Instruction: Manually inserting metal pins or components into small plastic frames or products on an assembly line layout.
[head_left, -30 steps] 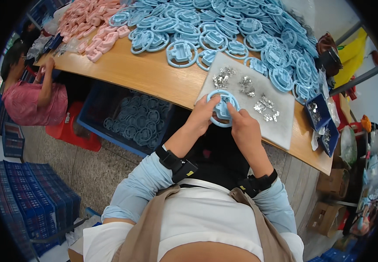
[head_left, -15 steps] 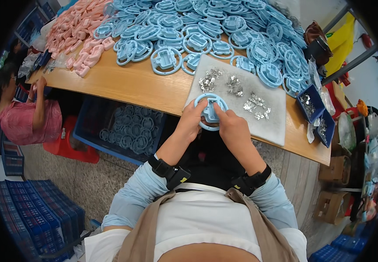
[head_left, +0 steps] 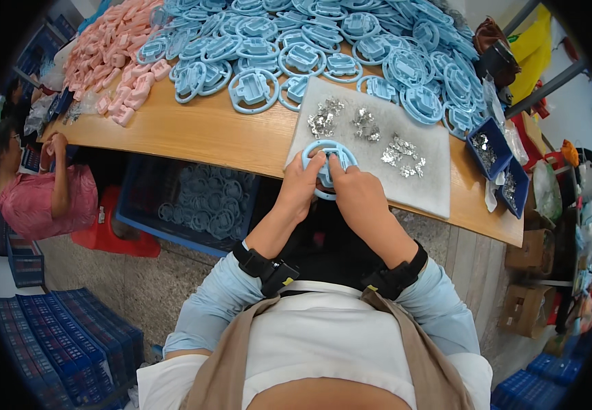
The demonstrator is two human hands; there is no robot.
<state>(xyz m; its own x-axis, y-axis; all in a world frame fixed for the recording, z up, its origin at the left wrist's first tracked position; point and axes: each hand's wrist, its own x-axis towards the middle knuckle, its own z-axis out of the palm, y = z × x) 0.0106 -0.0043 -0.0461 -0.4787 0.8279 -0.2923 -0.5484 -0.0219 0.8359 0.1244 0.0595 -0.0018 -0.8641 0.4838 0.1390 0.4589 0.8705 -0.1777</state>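
Note:
A light-blue plastic ring-shaped part (head_left: 325, 178), like a small toy steering wheel with a boxy centre, is gripped between both hands at the table's near edge. My left hand (head_left: 297, 188) is closed on its left side, the thumb lying on the centre. From the right, my right hand (head_left: 359, 195) grips it too, its thumb or finger pressing at the centre; what lies under these tips is hidden. Just beyond, small shiny metal pieces lie in three heaps, a left heap (head_left: 325, 117), a middle heap (head_left: 365, 126) and a right heap (head_left: 403, 157), on a whitish pad (head_left: 415, 195).
A big pile of similar blue parts (head_left: 301, 58) covers the table's far side, with pink plastic pieces (head_left: 115, 51) at left. Two small blue bins of metal bits (head_left: 487, 152) sit at right. Below the table stands a large blue crate (head_left: 166, 239). A person in pink (head_left: 46, 195) sits left.
My right hand has shifted a little left over the part's centre, its fingers more bunched. The part stays in both hands. The seated person's hands have moved slightly.

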